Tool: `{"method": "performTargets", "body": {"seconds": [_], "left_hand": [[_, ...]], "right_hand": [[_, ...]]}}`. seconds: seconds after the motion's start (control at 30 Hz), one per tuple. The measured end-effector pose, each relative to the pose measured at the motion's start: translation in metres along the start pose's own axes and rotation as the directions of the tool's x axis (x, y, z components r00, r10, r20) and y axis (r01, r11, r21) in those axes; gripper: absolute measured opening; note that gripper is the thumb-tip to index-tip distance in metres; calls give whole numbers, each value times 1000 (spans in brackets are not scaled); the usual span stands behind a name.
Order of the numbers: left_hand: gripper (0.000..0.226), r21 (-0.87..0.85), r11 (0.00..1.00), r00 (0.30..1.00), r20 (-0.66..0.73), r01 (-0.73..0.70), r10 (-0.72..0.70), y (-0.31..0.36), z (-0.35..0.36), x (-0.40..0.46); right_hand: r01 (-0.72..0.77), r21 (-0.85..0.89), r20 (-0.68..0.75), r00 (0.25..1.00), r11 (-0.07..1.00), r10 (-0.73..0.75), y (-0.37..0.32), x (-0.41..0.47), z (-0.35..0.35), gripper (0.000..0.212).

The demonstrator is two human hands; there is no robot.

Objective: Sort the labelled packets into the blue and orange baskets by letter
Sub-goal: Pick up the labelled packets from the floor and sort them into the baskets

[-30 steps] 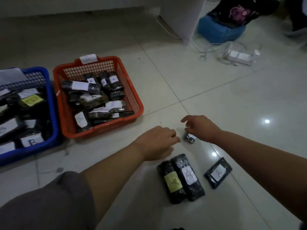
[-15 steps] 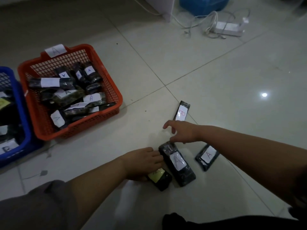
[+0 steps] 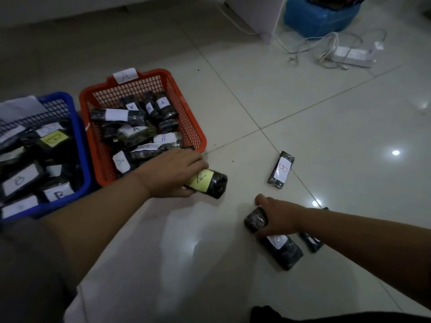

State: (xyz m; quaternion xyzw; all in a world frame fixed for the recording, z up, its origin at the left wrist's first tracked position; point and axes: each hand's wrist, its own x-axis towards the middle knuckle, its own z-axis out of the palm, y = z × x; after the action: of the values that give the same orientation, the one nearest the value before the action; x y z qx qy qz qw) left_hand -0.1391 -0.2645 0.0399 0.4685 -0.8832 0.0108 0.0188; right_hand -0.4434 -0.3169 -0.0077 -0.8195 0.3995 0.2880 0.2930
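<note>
Our left hand grips the yellow-labelled packet marked A around its near end, just below the near right corner of the orange basket at centre left of the frame. Our right hand, lower right, curls over the white-labelled packet lying on the floor. A packet marked B lies alone right of centre, and a thin packet is half hidden behind our right wrist.

The packets look like dark rolls in shiny film, probably light and slightly yielding, and the wrap may be slippery. We judge a grip around the middle, fingers across the paper label, the safest hold.

The orange basket carries an A tag on its far rim and holds many packets, those we can read marked A. The blue basket, at far left, is likewise crowded; the legible labels there look like B, though several are too dim to read.
</note>
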Motion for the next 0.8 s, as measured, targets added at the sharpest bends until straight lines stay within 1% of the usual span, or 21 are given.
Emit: {"method": "performTargets", "body": {"seconds": [0.07,0.13,0.17,0.23,0.3,0.37,0.4,0.47,0.5,0.6,0.63,0.67,0.7,0.73,0.8], "left_hand": [[63,-59,996,997,-46,61,-63,-3,-1,0],[62,-99,989,990,-87,106,-115,-5,-3,3],[60,-112,985,983,-113,129,-142,-7,-5,5],[55,-138,973,963,-172,186,-209,-14,-13,7],[54,-195,937,914,-235,290,-332,-25,-24,6],[59,-290,856,818,-279,428,-503,-38,-35,-2],[60,-344,799,749,-299,493,-591,-47,-39,-8],[60,-463,657,577,-322,595,-750,-67,-45,-26],[60,-516,582,490,-319,628,-811,-78,-46,-36],[59,-629,378,264,-271,680,-926,-101,-41,-68],[59,-657,325,211,-248,680,-945,-105,-37,-78],[59,-680,281,177,-220,677,-959,-110,-32,-87],[58,-689,257,174,-189,677,-966,-114,-26,-94],[59,-683,255,200,-160,685,-967,-119,-20,-100],[61,-633,275,287,-86,723,-954,-124,-11,-108]], "right_hand": [[-6,-86,33,999,996,9,-2,-5,11,89],[-17,-75,8,1000,997,18,-5,-7,16,80],[-17,-16,-46,999,1000,16,-8,-6,13,75],[7,187,-227,973,982,37,-18,0,-6,69],[62,378,-415,903,924,109,-32,7,-37,67],[139,476,-571,800,868,185,-46,14,-70,63],[176,499,-635,740,848,220,-52,18,-84,61],[231,518,-719,640,824,272,-62,26,-110,62],[261,516,-743,610,816,274,-68,30,-122,62],[356,489,-788,572,797,228,-95,49,-161,59],[386,475,-803,559,791,209,-107,56,-173,57],[414,461,-816,546,785,191,-120,65,-183,56],[439,450,-826,536,778,175,-133,75,-192,54],[457,440,-833,530,773,161,-147,85,-199,54],[479,426,-835,534,768,130,-173,107,-206,55]]}}
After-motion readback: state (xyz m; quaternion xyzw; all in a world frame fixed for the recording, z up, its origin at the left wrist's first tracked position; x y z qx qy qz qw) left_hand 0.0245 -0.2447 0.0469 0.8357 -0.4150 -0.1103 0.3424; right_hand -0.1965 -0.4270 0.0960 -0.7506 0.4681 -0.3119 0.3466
